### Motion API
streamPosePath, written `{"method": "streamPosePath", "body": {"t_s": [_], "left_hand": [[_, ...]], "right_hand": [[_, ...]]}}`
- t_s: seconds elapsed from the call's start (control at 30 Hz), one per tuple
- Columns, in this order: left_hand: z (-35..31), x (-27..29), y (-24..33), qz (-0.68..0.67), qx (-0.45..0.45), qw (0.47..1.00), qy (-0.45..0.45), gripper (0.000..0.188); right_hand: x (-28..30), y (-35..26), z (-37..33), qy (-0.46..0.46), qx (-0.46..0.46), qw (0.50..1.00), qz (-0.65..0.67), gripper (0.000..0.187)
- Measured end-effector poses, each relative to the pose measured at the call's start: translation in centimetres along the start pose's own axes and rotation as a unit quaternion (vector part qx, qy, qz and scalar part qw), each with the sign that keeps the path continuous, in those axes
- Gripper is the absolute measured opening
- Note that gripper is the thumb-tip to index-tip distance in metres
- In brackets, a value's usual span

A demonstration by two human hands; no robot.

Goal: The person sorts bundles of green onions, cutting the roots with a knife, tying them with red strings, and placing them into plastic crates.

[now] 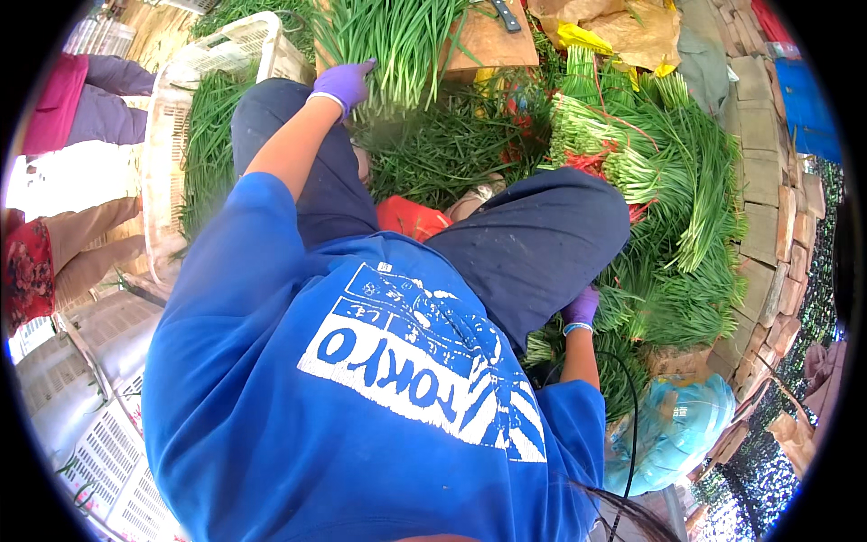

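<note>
My left hand [343, 88], in a purple glove, is at the left side of a loose bunch of green chives [402, 54]. Its thumb lies along the stalks and the other fingers go out of sight at the bunch. The pale cut ends hang over the near edge of a wooden board [492, 45]. Low beside my right thigh is my right hand [581, 309], also gloved in purple, against a heap of chives [691, 294]. Leg and leaves hide most of its fingers, so whether it grips anything does not show.
A black-handled knife [507, 15] lies on the board. Chive bundles tied with red bands [623, 163] are piled on the right, beside a brick edge [759, 181]. A white plastic crate [167, 163] of greens stands left; a blue plastic bag [682, 425] sits behind my right arm. Other people's legs [113, 99] show far left.
</note>
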State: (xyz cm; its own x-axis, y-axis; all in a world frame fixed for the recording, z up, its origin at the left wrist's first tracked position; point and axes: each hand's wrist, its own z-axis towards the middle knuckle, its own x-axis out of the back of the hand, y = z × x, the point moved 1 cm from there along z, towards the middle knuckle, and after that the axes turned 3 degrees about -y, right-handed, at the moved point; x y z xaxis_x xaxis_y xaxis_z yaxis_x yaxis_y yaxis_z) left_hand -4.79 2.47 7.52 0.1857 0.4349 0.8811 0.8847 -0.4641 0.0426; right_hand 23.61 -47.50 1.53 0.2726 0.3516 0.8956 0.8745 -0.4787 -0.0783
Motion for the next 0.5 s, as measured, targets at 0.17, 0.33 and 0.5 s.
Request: {"method": "streamPosePath", "body": {"t_s": [0.17, 0.33, 0.5], "left_hand": [[-0.7, 0.2, -0.2, -0.010, 0.022, 0.999, -0.039, 0.056], [0.2, -0.5, -0.1, 0.110, -0.047, 0.991, 0.056, 0.040], [1.7, -1.4, -0.4, 0.184, -0.044, 0.982, -0.003, 0.030]], "right_hand": [[-1.7, 0.0, 0.4, 0.062, 0.018, 0.998, 0.017, 0.026], [-1.5, 0.0, 0.6, -0.006, 0.027, 0.998, -0.052, 0.024], [-1.2, -0.5, 0.4, 0.033, 0.022, 0.999, -0.035, 0.022]]}}
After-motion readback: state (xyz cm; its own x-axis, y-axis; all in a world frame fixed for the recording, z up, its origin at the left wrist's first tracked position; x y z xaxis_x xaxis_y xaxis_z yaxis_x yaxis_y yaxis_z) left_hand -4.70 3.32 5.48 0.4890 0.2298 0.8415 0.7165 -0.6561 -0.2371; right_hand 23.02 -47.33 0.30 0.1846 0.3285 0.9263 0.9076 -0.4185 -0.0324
